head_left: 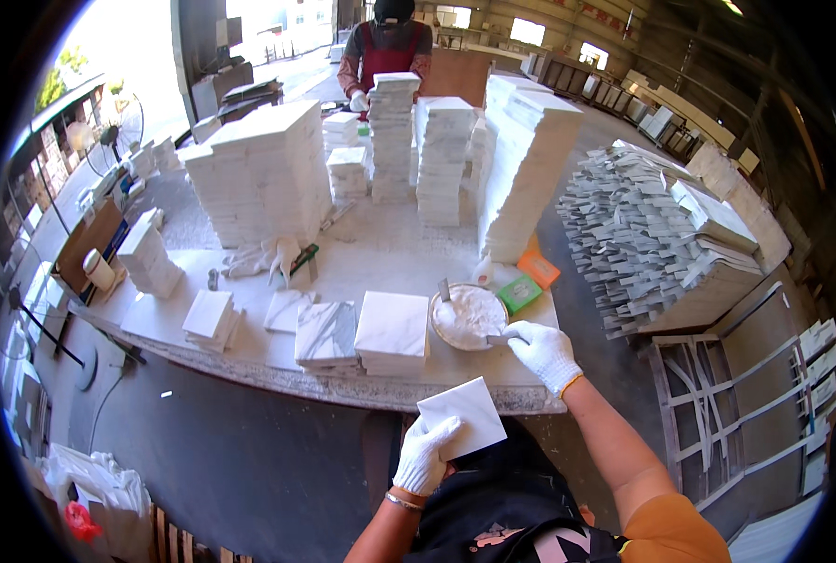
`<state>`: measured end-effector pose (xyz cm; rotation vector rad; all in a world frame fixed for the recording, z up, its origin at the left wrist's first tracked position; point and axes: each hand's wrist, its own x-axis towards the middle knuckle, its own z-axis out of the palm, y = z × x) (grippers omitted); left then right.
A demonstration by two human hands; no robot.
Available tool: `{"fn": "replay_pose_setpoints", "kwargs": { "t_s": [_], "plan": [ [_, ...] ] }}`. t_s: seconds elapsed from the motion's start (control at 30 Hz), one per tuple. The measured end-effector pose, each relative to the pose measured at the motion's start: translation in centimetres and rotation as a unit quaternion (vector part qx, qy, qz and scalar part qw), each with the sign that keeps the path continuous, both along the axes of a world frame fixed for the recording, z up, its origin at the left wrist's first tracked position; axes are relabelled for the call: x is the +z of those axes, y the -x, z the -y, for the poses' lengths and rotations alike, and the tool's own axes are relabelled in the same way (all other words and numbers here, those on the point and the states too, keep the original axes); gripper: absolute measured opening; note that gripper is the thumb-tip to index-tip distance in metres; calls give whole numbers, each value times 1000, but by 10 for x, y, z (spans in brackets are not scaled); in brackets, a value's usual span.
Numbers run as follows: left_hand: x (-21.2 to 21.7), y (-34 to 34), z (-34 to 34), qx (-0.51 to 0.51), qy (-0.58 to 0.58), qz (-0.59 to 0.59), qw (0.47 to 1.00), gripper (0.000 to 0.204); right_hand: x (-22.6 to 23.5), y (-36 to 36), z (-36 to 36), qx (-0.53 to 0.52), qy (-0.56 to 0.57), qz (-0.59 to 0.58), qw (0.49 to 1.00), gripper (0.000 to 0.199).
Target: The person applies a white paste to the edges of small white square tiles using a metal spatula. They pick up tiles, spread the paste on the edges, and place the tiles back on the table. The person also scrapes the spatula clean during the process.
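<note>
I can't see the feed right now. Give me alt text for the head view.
Seen from above, the left hand in a white glove holds a square white tile, while the gloved right hand dips a tool into a bowl of white paste on a dusty worktable. Stacks of marble tiles cover the table; another person works at its far end.

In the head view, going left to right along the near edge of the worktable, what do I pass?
Small white tile stack → grey-veined marble stack → white marble stack → bowl of white paste → right hand.
</note>
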<state>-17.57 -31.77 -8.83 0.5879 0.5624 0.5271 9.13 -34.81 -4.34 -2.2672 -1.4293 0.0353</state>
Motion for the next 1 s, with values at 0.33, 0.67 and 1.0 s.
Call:
{"fn": "replay_pose_setpoints", "kwargs": {
  "t_s": [0.33, 0.67, 1.0],
  "plan": [
    [-26, -46, -27, 41, 0, 12, 999, 45, 1, -30, -30, 97, 51, -33, 993, 26],
    [-24, -74, -36, 26, 17, -56, 998, 49, -17, -127, -106, 18, -48, 15, 999, 42],
    [-23, -79, -38, 34, 7, -83, 996, 48, -47, -138, -135, 62, -50, -176, 981, 41]
  ]
}}
